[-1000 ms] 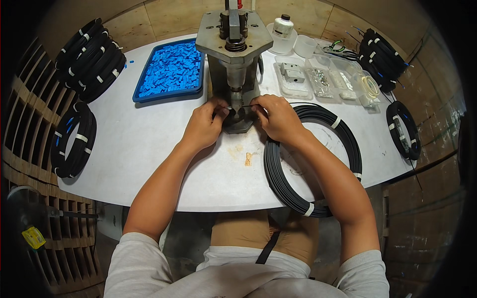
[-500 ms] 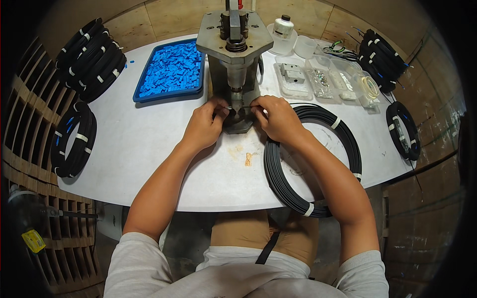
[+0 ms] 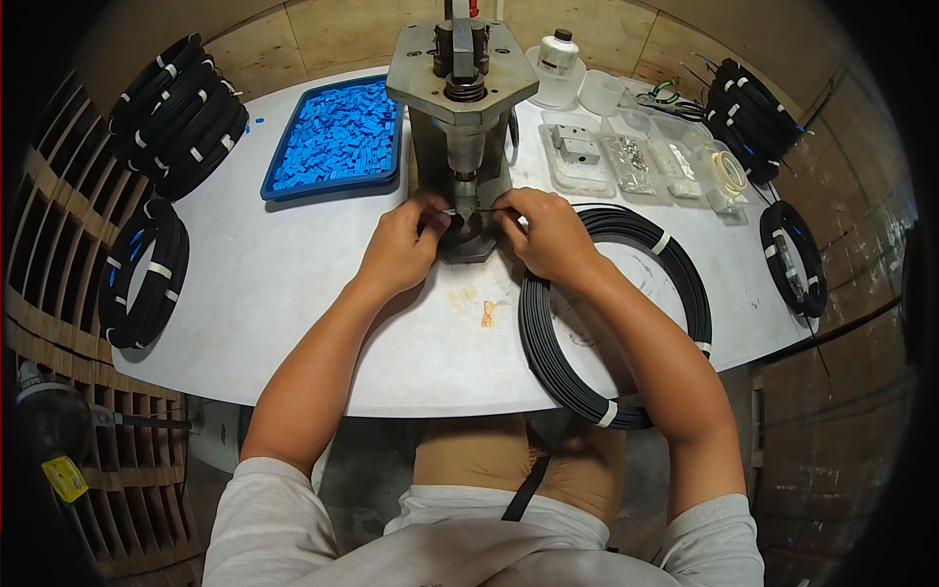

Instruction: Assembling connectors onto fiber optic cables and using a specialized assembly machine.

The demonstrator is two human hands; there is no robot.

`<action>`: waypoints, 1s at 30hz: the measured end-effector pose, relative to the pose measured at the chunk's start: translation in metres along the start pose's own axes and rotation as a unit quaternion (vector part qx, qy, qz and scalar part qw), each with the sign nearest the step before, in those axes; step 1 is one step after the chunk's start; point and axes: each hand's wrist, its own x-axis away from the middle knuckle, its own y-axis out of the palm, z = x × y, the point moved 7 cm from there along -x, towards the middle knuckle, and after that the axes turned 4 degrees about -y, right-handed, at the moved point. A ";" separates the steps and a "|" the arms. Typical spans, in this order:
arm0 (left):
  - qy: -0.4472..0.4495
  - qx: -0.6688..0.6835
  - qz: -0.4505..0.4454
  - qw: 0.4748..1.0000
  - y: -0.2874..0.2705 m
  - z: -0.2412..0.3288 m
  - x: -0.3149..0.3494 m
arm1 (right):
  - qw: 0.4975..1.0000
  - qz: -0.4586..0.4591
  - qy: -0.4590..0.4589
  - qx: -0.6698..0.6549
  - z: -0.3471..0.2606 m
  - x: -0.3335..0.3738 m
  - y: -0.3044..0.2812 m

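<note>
A grey metal bench press (image 3: pixel 468 127) stands at the far middle of the table, its punch lowered close to the base. On the left of the punch, my left hand (image 3: pixel 403 240) pinches a small, thin piece whose pale tip shows by the fingers; its kind is too small to tell. From the right, my right hand (image 3: pixel 544 230) closes thumb and finger on a thin dark cable (image 3: pixel 486 209) reaching toward the punch. Under my right forearm lies a coil of black cable (image 3: pixel 548 338), tied with white bands.
Left of the press is a blue tray (image 3: pixel 269 194) full of small blue pieces. Black cable coils (image 3: pixel 176 117) are stacked at the far left, with another coil (image 3: pixel 147 274) nearer. Clear plastic boxes (image 3: pixel 579 186) and a white bottle (image 3: pixel 558 54) stand at the back right.
</note>
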 end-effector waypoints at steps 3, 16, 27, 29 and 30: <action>-0.007 -0.005 -0.007 1.000 0.000 0.001 0.000 | 1.000 -0.005 0.007 0.005 0.000 0.000 0.001; -0.010 -0.017 -0.004 1.000 0.000 0.002 0.000 | 1.000 -0.020 0.020 0.004 0.002 0.000 0.002; 0.001 0.001 -0.004 1.000 0.000 -0.001 0.000 | 1.000 -0.019 0.016 0.007 0.002 -0.001 0.002; 0.003 0.004 -0.004 1.000 0.000 -0.001 0.000 | 1.000 -0.013 0.006 0.012 0.001 -0.001 0.001; 0.005 0.004 -0.003 1.000 0.001 -0.001 0.000 | 1.000 -0.013 0.006 0.012 0.001 -0.001 0.000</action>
